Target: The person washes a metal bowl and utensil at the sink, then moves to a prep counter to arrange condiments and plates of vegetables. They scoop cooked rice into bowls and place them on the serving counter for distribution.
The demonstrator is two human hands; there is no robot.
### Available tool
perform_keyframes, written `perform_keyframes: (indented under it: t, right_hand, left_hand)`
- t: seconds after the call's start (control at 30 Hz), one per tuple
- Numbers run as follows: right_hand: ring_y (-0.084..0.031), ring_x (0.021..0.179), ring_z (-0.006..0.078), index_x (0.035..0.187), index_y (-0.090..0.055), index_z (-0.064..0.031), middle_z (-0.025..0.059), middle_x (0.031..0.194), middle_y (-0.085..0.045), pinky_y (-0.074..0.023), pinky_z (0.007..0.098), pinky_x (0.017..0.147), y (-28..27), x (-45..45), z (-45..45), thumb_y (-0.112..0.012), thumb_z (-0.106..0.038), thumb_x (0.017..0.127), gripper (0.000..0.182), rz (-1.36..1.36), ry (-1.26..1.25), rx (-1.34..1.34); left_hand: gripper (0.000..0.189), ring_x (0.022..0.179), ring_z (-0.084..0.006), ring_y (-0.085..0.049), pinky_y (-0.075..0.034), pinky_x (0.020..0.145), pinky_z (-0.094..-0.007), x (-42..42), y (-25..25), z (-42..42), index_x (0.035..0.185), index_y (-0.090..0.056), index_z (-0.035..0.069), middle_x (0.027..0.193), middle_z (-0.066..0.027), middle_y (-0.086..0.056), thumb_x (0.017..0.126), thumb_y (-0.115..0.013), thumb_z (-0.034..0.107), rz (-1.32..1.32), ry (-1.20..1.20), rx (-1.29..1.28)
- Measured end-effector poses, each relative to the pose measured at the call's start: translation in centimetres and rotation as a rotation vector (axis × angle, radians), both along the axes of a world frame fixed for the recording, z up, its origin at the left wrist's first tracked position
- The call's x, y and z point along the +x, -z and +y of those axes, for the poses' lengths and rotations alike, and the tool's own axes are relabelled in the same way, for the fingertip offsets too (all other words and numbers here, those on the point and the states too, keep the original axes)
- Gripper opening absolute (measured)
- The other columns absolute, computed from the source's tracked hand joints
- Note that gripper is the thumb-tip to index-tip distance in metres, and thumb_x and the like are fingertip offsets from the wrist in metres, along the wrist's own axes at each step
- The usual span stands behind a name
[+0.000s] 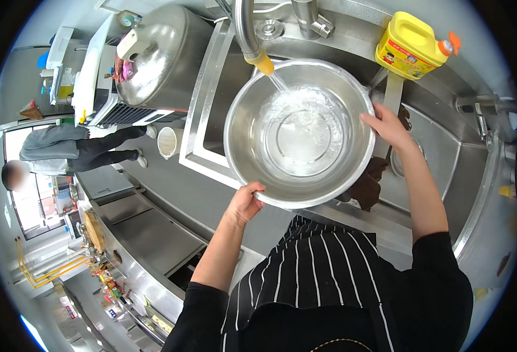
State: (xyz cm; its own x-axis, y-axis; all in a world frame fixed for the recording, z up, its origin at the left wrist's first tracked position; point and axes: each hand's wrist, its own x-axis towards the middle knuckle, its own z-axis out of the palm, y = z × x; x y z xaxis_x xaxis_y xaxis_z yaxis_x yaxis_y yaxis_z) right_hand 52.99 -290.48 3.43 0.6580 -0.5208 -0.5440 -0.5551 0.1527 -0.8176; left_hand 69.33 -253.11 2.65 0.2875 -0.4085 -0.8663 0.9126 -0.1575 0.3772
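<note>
A large round stainless steel basin (249, 145) is held between my two hands over the sink. My left hand (245, 203) grips its near-left rim, with the thumb over the edge. On the right side, my right hand (388, 125) clasps the rim, thumb on top and the other fingers hidden beneath. Water runs from the yellow-tipped faucet (262, 61) into the basin, where a shallow layer of clear water (306, 127) ripples. Below and right of the basin, a brown cloth-like item (367, 187) lies partly hidden at the sink divider.
A yellow detergent jug (410, 46) stands behind the right sink bowl (434, 149). A large steel drum-shaped vessel (166, 57) is left of the sink, with a white bucket (169, 143) on the floor. Another person (73, 149) stands farther left, near a steel counter (148, 220).
</note>
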Motion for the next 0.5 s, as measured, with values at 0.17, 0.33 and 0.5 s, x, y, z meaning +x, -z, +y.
perform_keyframes:
  t: [0.17, 0.33, 0.5]
  right_hand:
    - [-0.057, 0.102, 0.0166, 0.128, -0.05, -0.0007, 0.008, 0.114, -0.06, -0.0445, 0.0318, 0.09, -1.4, -4.3, 1.9, -0.056, -0.008, 0.079, 0.05, -0.247, 0.111, 0.105]
    - [-0.056, 0.101, 0.0167, 0.127, -0.049, 0.0011, 0.0078, 0.111, -0.061, -0.0427, 0.0295, 0.091, -5.0, -4.2, 3.6, -0.049, -0.002, 0.078, 0.049, -0.312, 0.155, -0.176]
    - [-0.061, 0.102, 0.0236, 0.134, -0.045, 0.0001, 0.017, 0.115, -0.062, -0.0449, 0.0329, 0.091, -9.2, -2.4, 5.5, -0.05, -0.006, 0.079, 0.055, -0.202, 0.072, -0.458]
  left_hand:
    - [0.03, 0.09, -0.0251, -0.065, -0.056, 0.08, -0.0361, -2.4, 2.9, -1.2, 0.109, -0.054, -0.006, 0.103, -0.0143, -0.064, 0.081, -0.056, 0.004, 0.09, 0.015, -0.151]
    - [0.029, 0.097, -0.0248, -0.063, -0.056, 0.08, -0.0359, -1.2, 3.4, -4.7, 0.116, -0.051, -0.007, 0.109, -0.0149, -0.062, 0.09, -0.052, 0.006, -0.054, 0.002, -0.03]
    - [0.033, 0.091, -0.0224, -0.064, -0.056, 0.073, -0.0333, 0.7, 5.0, -7.4, 0.117, -0.051, -0.004, 0.106, -0.013, -0.061, 0.092, -0.056, 0.016, -0.283, 0.155, 0.268]
